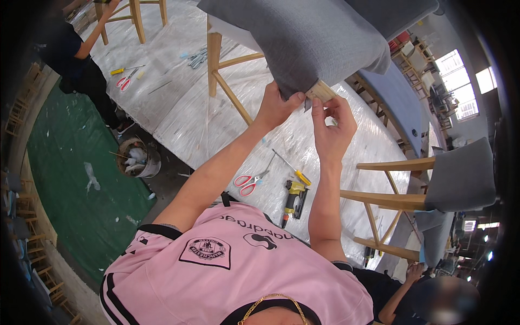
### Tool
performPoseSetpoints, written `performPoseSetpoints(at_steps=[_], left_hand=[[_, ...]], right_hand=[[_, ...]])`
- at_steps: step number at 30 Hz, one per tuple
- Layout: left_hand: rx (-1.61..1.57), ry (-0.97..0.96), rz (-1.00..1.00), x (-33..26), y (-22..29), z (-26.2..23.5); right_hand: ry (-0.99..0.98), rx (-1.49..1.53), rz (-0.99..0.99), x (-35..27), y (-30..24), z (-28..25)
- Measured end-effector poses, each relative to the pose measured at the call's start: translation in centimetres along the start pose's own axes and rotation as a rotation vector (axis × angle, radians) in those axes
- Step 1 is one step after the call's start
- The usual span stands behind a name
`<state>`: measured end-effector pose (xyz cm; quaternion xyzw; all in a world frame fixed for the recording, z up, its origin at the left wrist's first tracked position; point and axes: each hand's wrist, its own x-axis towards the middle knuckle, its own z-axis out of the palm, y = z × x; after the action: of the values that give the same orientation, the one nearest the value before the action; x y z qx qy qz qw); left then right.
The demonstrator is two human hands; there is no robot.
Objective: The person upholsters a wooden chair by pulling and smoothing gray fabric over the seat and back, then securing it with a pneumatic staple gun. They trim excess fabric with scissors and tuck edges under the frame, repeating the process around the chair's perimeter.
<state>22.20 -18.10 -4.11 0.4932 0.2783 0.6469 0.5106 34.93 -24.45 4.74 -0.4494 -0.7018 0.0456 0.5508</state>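
Both hands clamp the grey fabric [319,40] at the chair's wooden corner [324,91]: left hand [279,105] pinching, right hand [331,127] pinching beside it; cloth looks soft, pliable; best gripped at its edge.

Chair's grey upholstered seat [319,38] ran off the top edge; its fabric hid the left hand [277,105] fingertips.

No pkgs, labels, signs or screens in view
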Motion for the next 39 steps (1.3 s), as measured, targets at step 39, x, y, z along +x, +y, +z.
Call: performPoseSetpoints(at_steps=[39], left_hand=[[-0.005, -0.010, -0.031, 0.0, 0.0, -0.3]], right_hand=[[0.060, 0.084, 0.096, -0.9, 0.5, 0.6]])
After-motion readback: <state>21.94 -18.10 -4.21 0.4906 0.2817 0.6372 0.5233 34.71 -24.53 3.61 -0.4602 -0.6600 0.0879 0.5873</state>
